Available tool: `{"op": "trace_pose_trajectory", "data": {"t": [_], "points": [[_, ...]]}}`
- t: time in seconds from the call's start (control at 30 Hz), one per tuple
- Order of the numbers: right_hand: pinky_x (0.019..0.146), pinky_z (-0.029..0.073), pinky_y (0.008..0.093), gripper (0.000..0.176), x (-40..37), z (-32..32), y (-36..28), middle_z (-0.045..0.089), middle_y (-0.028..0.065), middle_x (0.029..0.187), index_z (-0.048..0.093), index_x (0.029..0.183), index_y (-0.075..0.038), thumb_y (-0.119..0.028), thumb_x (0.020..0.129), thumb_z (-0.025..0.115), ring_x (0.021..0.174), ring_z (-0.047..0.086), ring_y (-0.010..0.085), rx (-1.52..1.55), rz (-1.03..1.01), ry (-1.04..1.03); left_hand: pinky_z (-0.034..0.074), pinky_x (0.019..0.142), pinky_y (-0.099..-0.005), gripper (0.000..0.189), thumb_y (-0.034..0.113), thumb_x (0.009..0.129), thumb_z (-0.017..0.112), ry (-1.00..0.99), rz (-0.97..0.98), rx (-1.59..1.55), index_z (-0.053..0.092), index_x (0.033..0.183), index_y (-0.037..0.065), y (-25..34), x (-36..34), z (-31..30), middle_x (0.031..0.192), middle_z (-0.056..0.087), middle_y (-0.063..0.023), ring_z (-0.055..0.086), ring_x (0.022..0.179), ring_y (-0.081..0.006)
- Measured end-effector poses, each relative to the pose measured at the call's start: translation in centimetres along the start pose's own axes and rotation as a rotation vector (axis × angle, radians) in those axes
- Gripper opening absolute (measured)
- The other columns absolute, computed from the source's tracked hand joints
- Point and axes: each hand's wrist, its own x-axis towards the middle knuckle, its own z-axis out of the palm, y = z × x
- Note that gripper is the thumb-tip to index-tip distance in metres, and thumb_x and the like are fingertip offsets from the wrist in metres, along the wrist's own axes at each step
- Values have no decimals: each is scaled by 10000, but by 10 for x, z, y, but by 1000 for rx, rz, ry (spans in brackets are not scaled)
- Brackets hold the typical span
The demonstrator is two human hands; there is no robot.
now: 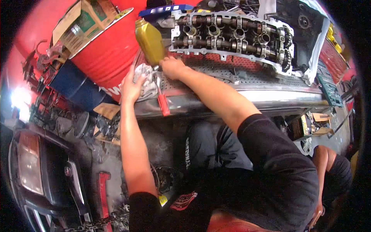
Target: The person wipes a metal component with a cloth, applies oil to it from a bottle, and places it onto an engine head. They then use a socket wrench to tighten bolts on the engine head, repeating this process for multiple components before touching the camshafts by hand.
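Note:
At the left end of the metal workbench (247,96), my left hand (132,86) lies against a crumpled white cloth (148,82), its fingers partly spread over the cloth's edge. My right hand (172,67) has its fingers curled at the foot of a yellow-gold bottle (150,41); what they hold, if anything, is hidden. A red-handled tool (163,104) hangs over the bench's front edge between my hands. To the right, a cylinder head with camshafts (232,36) lies across the perforated bench top.
Left of the bench are a red drum (106,58), a blue drum (79,87) and a cardboard box (87,25). A vehicle's front (46,166) is at lower left. Another person's arm (320,174) shows at lower right, near an open box (309,125).

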Motion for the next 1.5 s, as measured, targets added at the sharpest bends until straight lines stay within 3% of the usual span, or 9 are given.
{"op": "trace_pose_trajectory", "data": {"t": [0.13, 0.23, 0.57, 0.7, 0.8, 1.1, 1.23, 1.33, 1.5], "points": [[895, 483, 450, 322, 3, -8, 6, 597, 122, 1238, 607, 1174, -34, -138, 883, 519, 1168, 561, 284, -110, -23, -92, 374, 1058, -373, 603, 206, 921, 636, 343, -55, -516, 373, 1410, -29, -19, -6, -5, 1409, 458, -227, 464, 1304, -283], [822, 506, 428, 281, -10, -10, -8, 608, 145, 1106, 612, 1111, -38, -141, 859, 542, 1017, 625, 286, -117, -3, 95, 413, 1015, -363, 574, 87, 876, 657, 468, 124, -59, 411, 1388, 3, 8, -24, -5, 1330, 544, -213, 552, 1216, -255], [950, 430, 458, 224, -12, -101, -12, 550, 113, 984, 560, 992, -67, -169, 793, 573, 1015, 570, 299, -77, -472, 852, 499, 663, -372, 263, 234, 907, 622, -179, -77, -275, 613, 1020, -4, 129, 24, -44, 719, 634, -133, 604, 669, -228], [996, 396, 453, 262, -10, -118, 8, 538, 114, 979, 557, 1046, -56, -174, 812, 575, 979, 559, 299, 35, -462, 1031, 496, 667, -397, 293, 259, 904, 579, -27, 283, 124, 636, 925, -28, 174, 54, -44, 771, 645, -206, 660, 728, -300], [988, 408, 439, 259, -4, -122, 28, 536, 108, 953, 561, 1054, -54, -186, 831, 567, 937, 572, 289, 86, -367, 1104, 435, 586, -320, 302, 262, 928, 560, 7, 402, 285, 632, 889, -28, 198, 77, -33, 645, 559, -54, 523, 611, -123], [996, 404, 455, 279, 4, -115, 43, 546, 129, 953, 557, 1029, -37, -248, 851, 598, 970, 563, 304, 429, -303, 1100, 430, 529, -297, 270, 282, 929, 592, -236, 16, 250, 637, 919, 15, 231, 112, -35, 615, 545, -12, 531, 555, -124], [1018, 397, 469, 242, 9, -113, 37, 579, 128, 957, 558, 992, -37, -218, 835, 590, 970, 582, 302, 389, -149, 1363, 501, 723, -338, 191, 112, 916, 584, -186, 715, 627, 586, 1075, 7, 250, 99, -32, 824, 621, -157, 626, 772, -218], [935, 447, 458, 233, 7, -113, 43, 599, 110, 881, 569, 961, -47, -220, 809, 607, 901, 606, 295, 455, -168, 1236, 496, 725, -315, 231, 71, 897, 602, -257, 765, 539, 572, 1117, 8, 258, 96, -33, 911, 628, -137, 614, 794, -196], [806, 471, 394, 184, 0, -119, 50, 632, 76, 890, 602, 928, -73, -202, 798, 625, 898, 612, 283, 520, -202, 1109, 378, 432, -254, 307, 308, 981, 532, -342, -125, 141, 580, 973, 6, 285, 92, -35, 684, 566, -38, 496, 490, -86]]}}
